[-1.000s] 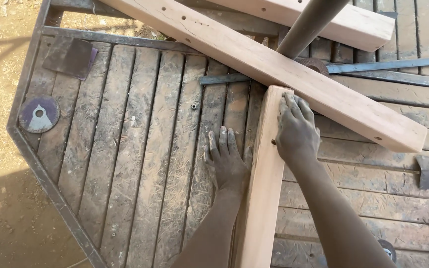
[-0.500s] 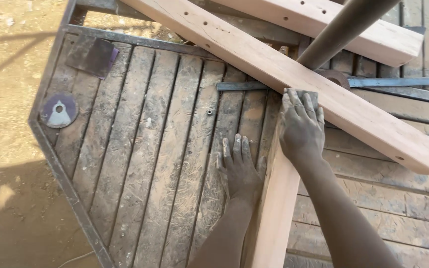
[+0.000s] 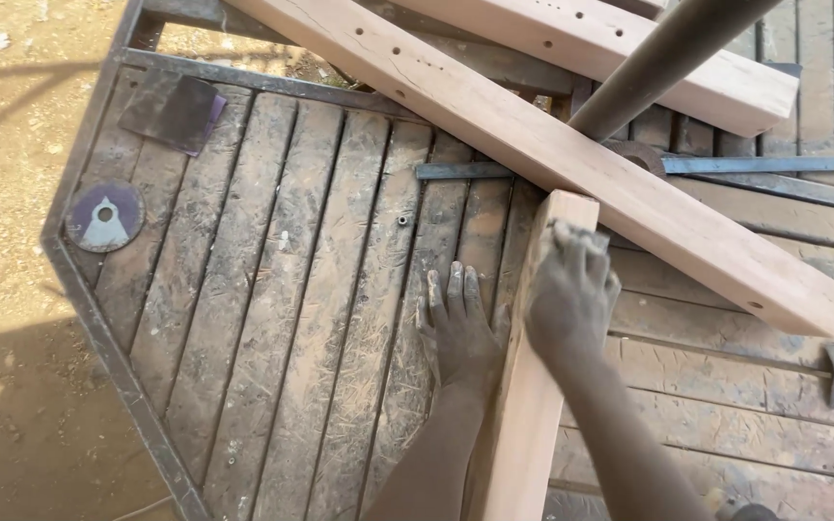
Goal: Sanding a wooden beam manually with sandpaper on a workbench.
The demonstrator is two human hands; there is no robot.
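While your left hand (image 3: 458, 326) lay flat and open on the slatted wooden platform (image 3: 282, 318), fingers spread, it pressed just beside the pale upright plank (image 3: 533, 405). Your right hand (image 3: 571, 294) sat on that plank's top face near its far end, fingers curled over something small; I could not tell what. Two long pale beams (image 3: 571, 159) crossed the platform's far side, the nearer one touching the plank's end and blocking it. One dark round pole (image 3: 663, 58) slanted above them. One flat metal bar (image 3: 764, 166) lay beneath. Near the platform's left corner sat one round disc (image 3: 104, 216) and one dark square sheet (image 3: 171, 113).
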